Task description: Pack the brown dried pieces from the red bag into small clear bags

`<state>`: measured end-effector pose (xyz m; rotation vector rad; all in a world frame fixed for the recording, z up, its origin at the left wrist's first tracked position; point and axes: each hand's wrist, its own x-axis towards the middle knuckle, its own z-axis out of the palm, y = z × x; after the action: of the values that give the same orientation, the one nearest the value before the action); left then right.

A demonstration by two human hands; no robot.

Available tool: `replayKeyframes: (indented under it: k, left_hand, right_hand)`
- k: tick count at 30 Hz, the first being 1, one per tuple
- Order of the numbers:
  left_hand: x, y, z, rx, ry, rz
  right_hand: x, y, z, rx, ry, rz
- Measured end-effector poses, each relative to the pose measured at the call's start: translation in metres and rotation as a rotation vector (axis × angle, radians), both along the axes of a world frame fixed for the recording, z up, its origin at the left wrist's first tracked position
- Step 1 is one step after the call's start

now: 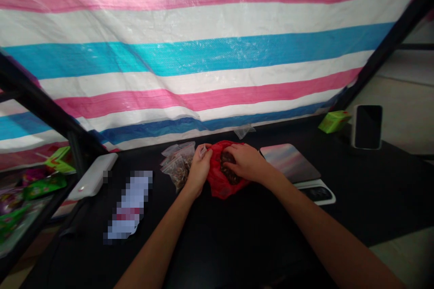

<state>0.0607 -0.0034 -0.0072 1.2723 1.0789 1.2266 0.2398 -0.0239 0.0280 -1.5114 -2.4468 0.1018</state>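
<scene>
A red plastic bag (219, 179) with dark brown bits inside lies on the black table (237, 239). My left hand (199, 169) is closed, pinching a small clear plastic bag (202, 150) at the red bag's left edge. My right hand (244, 162) reaches into the red bag's mouth with its fingers curled among the dark contents. Just left of my left hand lie several small clear zip bags (178, 162) filled with the same brown stuff.
A small digital scale (296, 168) sits right of the red bag. A phone (367, 126) and a green box (334, 121) stand at the back right. A white flat device (92, 177) and a blurred paper (130, 205) lie left. A striped tarp (203, 54) hangs behind.
</scene>
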Motion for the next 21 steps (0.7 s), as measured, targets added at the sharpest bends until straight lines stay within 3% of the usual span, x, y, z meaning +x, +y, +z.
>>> replayKeyframes:
  k: [4, 8, 12, 17, 21]
  left_hand:
    - [-0.002, 0.002, 0.000, 0.169, 0.196, 0.134]
    - [-0.005, -0.001, -0.002, 0.355, 0.392, 0.208]
    - [-0.007, -0.002, -0.006, 0.422, 0.566, 0.145]
    - [-0.010, -0.006, -0.003, 0.494, 0.651, -0.011]
    - [-0.010, -0.009, -0.001, 0.456, 0.683, -0.059]
  right_hand:
    - [0.002, 0.002, -0.001, -0.048, 0.137, -0.019]
    - [0.007, 0.004, 0.004, -0.082, 0.443, 0.018]
    - [0.006, 0.002, 0.013, -0.121, 0.680, 0.095]
    - [-0.002, -0.002, 0.013, -0.074, 0.633, 0.204]
    - [-0.005, -0.001, 0.011, -0.071, 0.665, 0.173]
